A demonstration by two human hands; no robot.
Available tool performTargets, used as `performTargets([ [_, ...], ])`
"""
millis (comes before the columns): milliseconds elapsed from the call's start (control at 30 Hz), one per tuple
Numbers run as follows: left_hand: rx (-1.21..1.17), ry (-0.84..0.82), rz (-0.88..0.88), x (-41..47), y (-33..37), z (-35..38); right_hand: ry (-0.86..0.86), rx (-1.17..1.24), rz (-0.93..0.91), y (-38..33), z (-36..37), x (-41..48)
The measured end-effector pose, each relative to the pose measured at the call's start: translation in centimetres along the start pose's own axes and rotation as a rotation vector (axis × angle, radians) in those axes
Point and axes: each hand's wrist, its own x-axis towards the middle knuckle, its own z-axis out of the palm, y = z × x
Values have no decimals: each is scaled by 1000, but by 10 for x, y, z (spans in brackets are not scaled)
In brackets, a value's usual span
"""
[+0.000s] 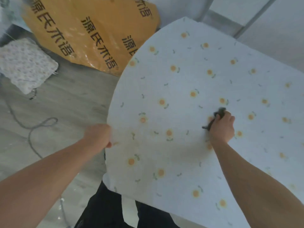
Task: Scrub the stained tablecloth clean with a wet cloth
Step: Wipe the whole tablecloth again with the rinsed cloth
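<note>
A white tablecloth (189, 83) printed with small orange flowers covers the table and fills the right half of the view. My right hand (222, 126) grips a small dark cloth (219, 112) and holds it down on the tablecloth near the middle. My left hand (98, 135) holds the tablecloth's left edge, fingers curled around the hem. A faint yellowish-brown stain (164, 145) spreads over the fabric between my two hands.
A large orange bag (92, 33) with black printed characters lies on the grey floor beyond the table's left edge. A white knitted cushion (24, 65) sits at far left. A grey cable (32, 127) loops across the floor. My dark trousers (105, 209) show below the table.
</note>
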Motion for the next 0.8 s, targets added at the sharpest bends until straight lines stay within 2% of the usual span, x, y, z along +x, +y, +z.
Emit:
performTargets([
  [100, -11, -19, -16, 1, 2, 1, 36, 27, 77, -9, 10, 0],
  [200, -4, 25, 5, 2, 1, 5, -25, 101, -52, -67, 32, -34],
  [333, -78, 18, 1, 0, -2, 3, -274, 55, -481, -147, 63, -134],
  [433, -143, 60, -1, -7, -4, 5, -510, -38, -886, -166, 77, -204],
  [467, -155, 84, -6, -10, -7, 6, -556, -69, -1000, -166, 78, -216],
  [533, -185, 102, 7, -12, -8, 9, -550, -118, -1101, -155, 77, -208],
  [600, -240, 91, 24, -14, -11, 12, -460, -140, -975, -142, 71, -175],
  [733, -443, 149, 75, -14, -27, 28, -200, 5, -458, -155, 63, -104],
  [800, -576, 139, 126, -15, -35, 43, -170, -3, -399, -179, 70, -102],
])
